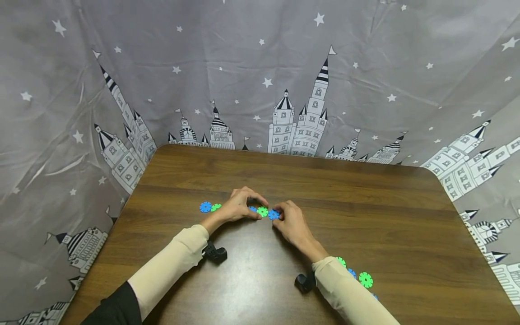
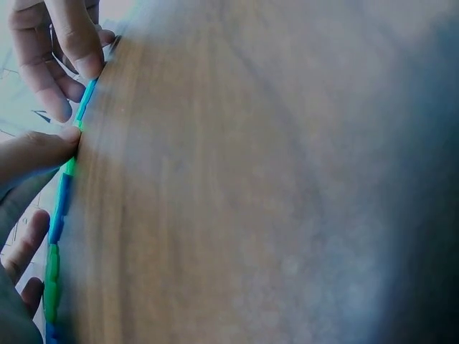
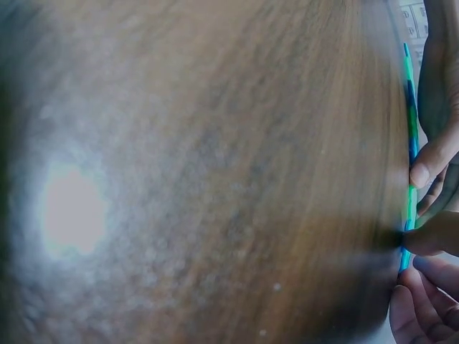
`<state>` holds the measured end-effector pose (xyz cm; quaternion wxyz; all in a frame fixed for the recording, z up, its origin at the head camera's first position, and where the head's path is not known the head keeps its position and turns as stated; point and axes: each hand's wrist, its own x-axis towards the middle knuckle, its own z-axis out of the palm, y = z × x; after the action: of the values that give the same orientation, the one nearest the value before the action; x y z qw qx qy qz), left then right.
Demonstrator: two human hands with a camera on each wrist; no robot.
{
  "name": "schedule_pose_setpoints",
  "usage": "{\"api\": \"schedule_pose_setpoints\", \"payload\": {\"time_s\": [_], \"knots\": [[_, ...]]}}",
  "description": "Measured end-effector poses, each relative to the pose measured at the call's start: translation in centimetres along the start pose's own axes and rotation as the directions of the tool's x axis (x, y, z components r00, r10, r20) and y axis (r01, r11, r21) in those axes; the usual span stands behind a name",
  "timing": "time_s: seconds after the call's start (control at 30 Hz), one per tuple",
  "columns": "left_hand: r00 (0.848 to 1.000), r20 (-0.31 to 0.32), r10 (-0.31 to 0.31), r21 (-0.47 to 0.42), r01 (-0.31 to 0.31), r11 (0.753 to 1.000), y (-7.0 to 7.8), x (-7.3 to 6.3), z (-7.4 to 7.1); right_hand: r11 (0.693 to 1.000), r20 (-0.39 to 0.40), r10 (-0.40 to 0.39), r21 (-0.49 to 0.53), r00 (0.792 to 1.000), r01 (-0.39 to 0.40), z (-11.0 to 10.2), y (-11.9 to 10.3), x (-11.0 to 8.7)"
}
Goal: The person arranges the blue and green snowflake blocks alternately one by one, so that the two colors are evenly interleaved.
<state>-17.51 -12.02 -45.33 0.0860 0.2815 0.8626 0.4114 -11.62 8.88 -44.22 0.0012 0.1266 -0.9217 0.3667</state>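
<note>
Notched flat plastic discs in alternating blue and green form a row across the table. My left hand [image 1: 237, 206] arches over this row, its thumb and fingers on either side of a green disc [image 1: 262, 211]. Just right of that, my right hand [image 1: 294, 223] pinches a blue disc [image 1: 273, 214] at its edge, up against the green one. Another blue disc [image 1: 252, 209] shows under the left hand, which hides part of the row. At the left end lie a blue disc [image 1: 205, 207] and a green disc [image 1: 216, 207]. In the left wrist view, the thumb [image 2: 54, 152] touches the row's edge.
Near the right forearm lie more discs, among them a green one [image 1: 365, 280] and a blue one [image 1: 351, 273], partly covered by the sleeve [image 1: 345, 289]. The brown wooden table [image 1: 406, 216] ends at a grey castle-print curtain [image 1: 227, 58].
</note>
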Motion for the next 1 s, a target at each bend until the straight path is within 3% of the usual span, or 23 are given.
{"api": "schedule_pose_setpoints", "payload": {"time_s": [0.47,0.67,0.83,1.0], "knots": [[1.0,0.001,-0.001,0.004,0.001,1.0,-0.1,0.0,0.0,1.0,0.002,0.007,0.007,1.0,-0.007,0.1,0.0,0.0],[1.0,-0.008,0.015,0.009,-0.015,1.0,-0.3,-0.2,0.1,0.999,-0.041,-0.016,0.047,0.999,0.018,0.0,0.0,-0.4],[0.999,-0.013,0.032,0.012,-0.032,0.999,-0.2,-0.1,0.1,0.999,-0.084,-0.011,0.047,0.996,0.015,-1.3,0.4,-2.1],[0.998,-0.01,0.056,0.008,-0.056,0.998,0.1,0.2,0.2,0.999,-0.117,0.033,-0.003,0.993,-0.034,-3.7,2.2,-5.1]]}}
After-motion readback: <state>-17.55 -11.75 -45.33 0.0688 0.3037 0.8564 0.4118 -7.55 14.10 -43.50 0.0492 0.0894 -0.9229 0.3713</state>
